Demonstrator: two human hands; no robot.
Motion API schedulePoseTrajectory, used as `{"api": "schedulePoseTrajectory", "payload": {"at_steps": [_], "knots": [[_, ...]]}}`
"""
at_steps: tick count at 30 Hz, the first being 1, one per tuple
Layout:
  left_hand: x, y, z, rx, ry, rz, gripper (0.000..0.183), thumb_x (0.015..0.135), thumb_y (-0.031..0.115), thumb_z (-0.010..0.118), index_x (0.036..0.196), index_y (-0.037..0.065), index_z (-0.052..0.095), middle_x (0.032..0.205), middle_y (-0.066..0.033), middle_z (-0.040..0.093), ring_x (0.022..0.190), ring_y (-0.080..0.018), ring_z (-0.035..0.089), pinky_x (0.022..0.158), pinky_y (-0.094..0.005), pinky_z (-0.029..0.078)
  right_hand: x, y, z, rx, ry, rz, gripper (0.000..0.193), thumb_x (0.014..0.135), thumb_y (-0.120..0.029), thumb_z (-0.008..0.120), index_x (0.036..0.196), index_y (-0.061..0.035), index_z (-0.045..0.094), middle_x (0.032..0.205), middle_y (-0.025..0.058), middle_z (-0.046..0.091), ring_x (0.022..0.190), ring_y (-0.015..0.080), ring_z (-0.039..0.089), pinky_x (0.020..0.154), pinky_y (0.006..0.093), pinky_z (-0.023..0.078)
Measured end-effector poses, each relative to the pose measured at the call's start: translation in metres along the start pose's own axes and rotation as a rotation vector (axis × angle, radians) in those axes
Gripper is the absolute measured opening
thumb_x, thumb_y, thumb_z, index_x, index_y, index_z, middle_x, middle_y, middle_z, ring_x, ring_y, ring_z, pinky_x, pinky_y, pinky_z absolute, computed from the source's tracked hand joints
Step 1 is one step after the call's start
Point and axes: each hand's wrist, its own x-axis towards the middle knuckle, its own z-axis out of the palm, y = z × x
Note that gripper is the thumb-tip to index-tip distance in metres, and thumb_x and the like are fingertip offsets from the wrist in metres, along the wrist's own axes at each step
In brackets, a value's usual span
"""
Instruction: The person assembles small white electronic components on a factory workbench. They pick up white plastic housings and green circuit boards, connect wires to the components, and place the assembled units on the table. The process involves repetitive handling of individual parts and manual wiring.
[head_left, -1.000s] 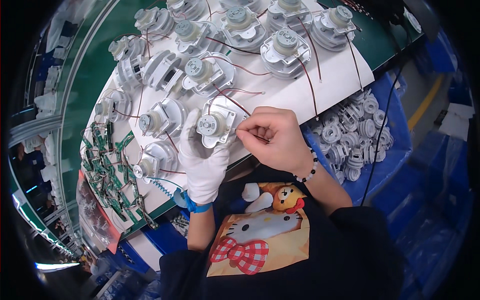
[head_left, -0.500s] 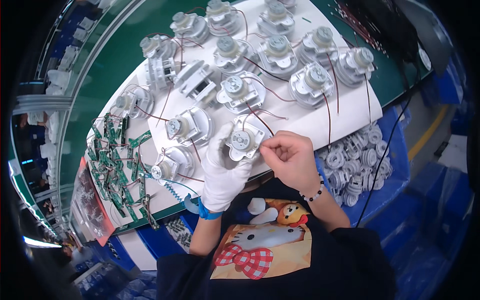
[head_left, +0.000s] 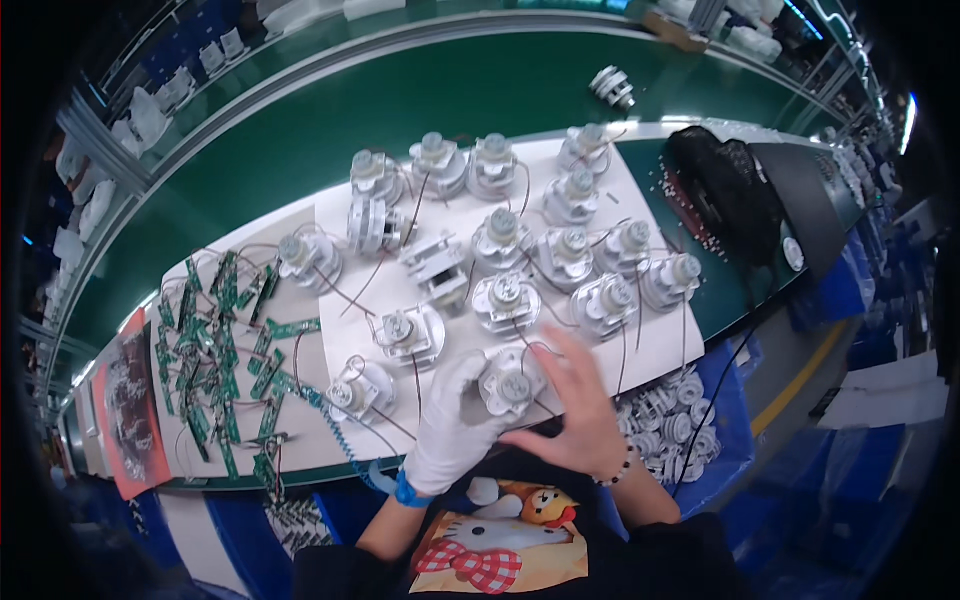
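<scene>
My left hand (head_left: pixel 450 432), in a white glove with a blue wrist strap, is closed around a white plastic motor assembly (head_left: pixel 510 390) with a round metal motor facing up. Bare and slightly blurred, my right hand (head_left: pixel 582 425) is beside its right side, fingers stretched and thumb apart, holding nothing I can see. Whether a fingertip touches the assembly, I cannot tell. Just beyond my hands, similar assemblies with thin dark wires, such as this motor assembly (head_left: pixel 506 298), stand on a white sheet (head_left: pixel 655 350). Another assembly (head_left: pixel 362 390) is left of my gloved hand.
Green circuit boards (head_left: pixel 228 365) with wires lie heaped at left, near an orange-edged clear bag (head_left: pixel 135 415). A blue bin (head_left: pixel 735 425) holds white round parts. Black mesh cloth (head_left: pixel 722 190) lies at right; a white part (head_left: pixel 612 88) rests on the green belt (head_left: pixel 450 90). A coiled blue cord (head_left: pixel 345 440) trails from my strap.
My right hand has opened from a pinch near a wire at the assembly's edge. The left still holds the assembly. The view has shifted, showing more of the green belt.
</scene>
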Motion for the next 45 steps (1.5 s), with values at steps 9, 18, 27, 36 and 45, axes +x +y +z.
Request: {"api": "schedulePoseTrajectory", "payload": {"at_steps": [9,18,27,36,45], "knots": [[-0.022,-0.006,-0.003,-0.301,0.103,-0.093,0.053,0.072,-0.011,0.044,0.125,-0.003,0.038,0.122,-0.02,0.044,0.109,-0.0278,0.052,0.092,-0.0336,0.041,0.022,0.014,-0.009,0.044,-0.165,-0.037,0.077,0.059,-0.022,0.079,0.123,0.0007,0.041,0.097,0.0144,0.058,0.091,0.0292,0.057,0.08,0.0345,0.045],[-0.027,-0.014,-0.004,-0.273,0.195,-0.101,0.048,0.075,-0.012,0.041,0.122,-0.004,0.041,0.117,-0.018,0.049,0.1,-0.0243,0.057,0.085,-0.0314,0.045,0.082,0.01,-0.109,0.166,-0.541,0.129,0.098,0.054,-0.027,0.084,0.132,-0.001,0.031,0.093,0.0072,0.062,0.088,0.0149,0.059,0.076,0.0254,0.045],[-0.021,-0.007,-0.004,-0.228,0.219,-0.102,0.047,0.073,-0.012,0.043,0.119,-0.003,0.043,0.115,-0.0204,0.05,0.095,-0.0271,0.06,0.082,-0.0319,0.047,0.214,0.181,-0.175,-0.735,0.231,0.39,0.078,0.058,-0.042,0.077,0.114,0.0052,0.049,0.097,0.0221,0.061,0.091,0.0312,0.061,0.081,0.0334,0.047],[-0.021,-0.009,-0.004,-0.21,0.261,-0.092,0.045,0.075,-0.011,0.043,0.119,-0.001,0.044,0.113,-0.0217,0.052,0.091,-0.0275,0.061,0.078,-0.0325,0.048,0.216,0.254,-0.076,-0.352,0.135,0.503,0.073,0.069,-0.048,0.068,0.119,0.0021,0.047,0.109,0.0235,0.056,0.103,0.0302,0.056,0.086,0.0333,0.044],[-0.017,-0.007,-0.004,-0.2,0.22,-0.104,0.044,0.075,-0.011,0.043,0.119,-0.003,0.043,0.112,-0.0226,0.052,0.09,-0.029,0.061,0.077,-0.0343,0.049,0.227,0.222,-0.118,-0.455,0.365,0.13,0.036,0.078,-0.023,0.058,0.106,0.0,0.057,0.106,0.0185,0.057,0.096,0.0301,0.056,0.084,0.0369,0.044]]}}
